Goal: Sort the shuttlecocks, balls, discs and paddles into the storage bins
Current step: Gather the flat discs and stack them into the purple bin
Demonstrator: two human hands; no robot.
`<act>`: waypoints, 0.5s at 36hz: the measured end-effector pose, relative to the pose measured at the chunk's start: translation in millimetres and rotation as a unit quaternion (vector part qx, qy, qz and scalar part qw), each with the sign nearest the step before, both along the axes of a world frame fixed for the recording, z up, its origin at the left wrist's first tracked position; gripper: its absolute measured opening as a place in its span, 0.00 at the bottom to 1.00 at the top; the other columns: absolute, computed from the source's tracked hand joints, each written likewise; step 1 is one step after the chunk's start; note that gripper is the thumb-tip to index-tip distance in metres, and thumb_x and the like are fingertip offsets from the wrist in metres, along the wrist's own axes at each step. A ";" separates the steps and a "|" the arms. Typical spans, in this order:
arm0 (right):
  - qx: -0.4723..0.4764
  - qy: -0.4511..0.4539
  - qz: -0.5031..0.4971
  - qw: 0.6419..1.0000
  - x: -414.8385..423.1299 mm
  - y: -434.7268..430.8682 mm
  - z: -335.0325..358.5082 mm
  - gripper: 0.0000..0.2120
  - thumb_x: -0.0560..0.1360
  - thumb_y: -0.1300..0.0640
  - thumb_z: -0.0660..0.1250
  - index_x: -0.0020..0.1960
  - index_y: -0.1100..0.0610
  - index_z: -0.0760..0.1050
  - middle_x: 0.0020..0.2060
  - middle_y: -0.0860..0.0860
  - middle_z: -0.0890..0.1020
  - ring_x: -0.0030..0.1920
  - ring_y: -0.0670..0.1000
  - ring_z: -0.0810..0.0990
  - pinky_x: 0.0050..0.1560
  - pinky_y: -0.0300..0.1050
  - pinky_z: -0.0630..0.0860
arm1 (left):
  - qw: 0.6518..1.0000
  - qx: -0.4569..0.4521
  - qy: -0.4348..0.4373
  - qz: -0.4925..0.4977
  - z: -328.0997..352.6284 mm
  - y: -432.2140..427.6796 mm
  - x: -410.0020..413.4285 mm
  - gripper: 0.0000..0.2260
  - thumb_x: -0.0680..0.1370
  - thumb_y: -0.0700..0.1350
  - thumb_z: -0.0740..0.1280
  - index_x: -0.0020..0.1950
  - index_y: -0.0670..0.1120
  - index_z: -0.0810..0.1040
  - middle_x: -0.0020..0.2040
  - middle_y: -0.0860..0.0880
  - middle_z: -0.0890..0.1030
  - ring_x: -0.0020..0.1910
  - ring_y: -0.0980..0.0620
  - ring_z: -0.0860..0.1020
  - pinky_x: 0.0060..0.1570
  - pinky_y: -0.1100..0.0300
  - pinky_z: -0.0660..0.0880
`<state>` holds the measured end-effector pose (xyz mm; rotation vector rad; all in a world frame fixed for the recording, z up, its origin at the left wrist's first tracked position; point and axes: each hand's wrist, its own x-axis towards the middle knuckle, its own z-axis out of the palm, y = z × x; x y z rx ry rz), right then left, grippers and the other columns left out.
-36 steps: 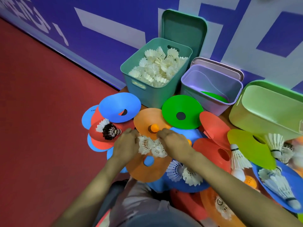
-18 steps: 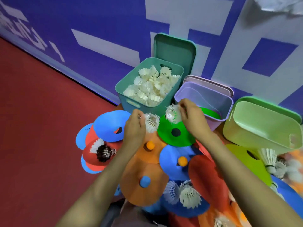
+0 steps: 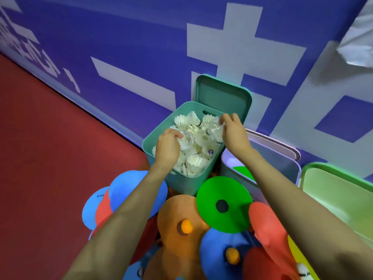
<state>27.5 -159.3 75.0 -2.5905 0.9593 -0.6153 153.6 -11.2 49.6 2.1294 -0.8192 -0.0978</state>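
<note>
Right hand (image 3: 232, 132) is pinching a shuttlecock (image 3: 216, 129) cork-down over the teal bin (image 3: 181, 184). Left hand (image 3: 167, 148) grip unclear; blue disc (image 3: 94, 207) print illegible.

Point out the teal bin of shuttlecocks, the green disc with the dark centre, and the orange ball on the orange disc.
Teal plastic storage bin (image 3: 185, 184): head view, front wall.
Green flat round disc (image 3: 232, 188): head view, surface above its dark centre.
Small orange ball (image 3: 186, 226): head view, its middle.

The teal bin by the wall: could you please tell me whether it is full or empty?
Nearly full: white shuttlecocks are heaped almost to the rim of the teal bin.
</note>
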 end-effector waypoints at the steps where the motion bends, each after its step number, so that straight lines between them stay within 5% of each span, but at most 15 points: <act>1: -0.001 0.014 -0.001 1.000 8.9 -5.9 -2.5 0.15 0.72 0.72 0.56 0.54 0.60 0.71 0.52 0.60 0.71 0.42 0.62 0.74 0.42 0.51 0.71 | 1.000 0.004 0.002 0.002 -1.1 -4.4 7.1 0.15 0.76 0.31 0.57 0.50 0.42 0.82 0.56 0.44 0.79 0.53 0.45 0.77 0.53 0.59 0.69; 5: 0.001 0.054 0.011 0.998 37.3 -15.7 -12.6 0.16 0.73 0.71 0.56 0.57 0.61 0.73 0.56 0.60 0.72 0.50 0.63 0.76 0.50 0.53 0.73 | 1.000 -0.003 0.013 0.022 -0.8 -14.2 24.7 0.14 0.78 0.33 0.57 0.52 0.42 0.81 0.57 0.45 0.78 0.54 0.46 0.77 0.54 0.60 0.68; 9: -0.033 0.136 0.042 0.989 54.1 -15.3 -26.2 0.17 0.73 0.73 0.57 0.59 0.64 0.72 0.57 0.60 0.72 0.51 0.63 0.76 0.48 0.51 0.72 | 0.999 -0.004 0.016 0.044 -4.3 -12.4 35.6 0.14 0.78 0.33 0.57 0.53 0.41 0.81 0.58 0.44 0.77 0.52 0.47 0.77 0.50 0.65 0.65; 14: -0.098 0.233 0.073 0.965 63.5 -16.1 -37.4 0.15 0.73 0.73 0.57 0.59 0.67 0.71 0.56 0.61 0.72 0.57 0.60 0.73 0.52 0.50 0.71 | 0.997 0.079 0.014 0.017 -8.4 -7.9 39.7 0.15 0.78 0.33 0.56 0.53 0.43 0.81 0.60 0.45 0.77 0.53 0.46 0.78 0.54 0.56 0.71; 18: -0.122 0.303 0.118 0.938 68.6 -14.4 -51.4 0.15 0.77 0.68 0.55 0.62 0.65 0.72 0.61 0.59 0.73 0.62 0.59 0.70 0.60 0.50 0.69 | 0.990 0.141 0.003 0.018 -5.0 -2.9 38.4 0.16 0.78 0.34 0.55 0.53 0.45 0.81 0.60 0.48 0.77 0.51 0.47 0.78 0.49 0.58 0.70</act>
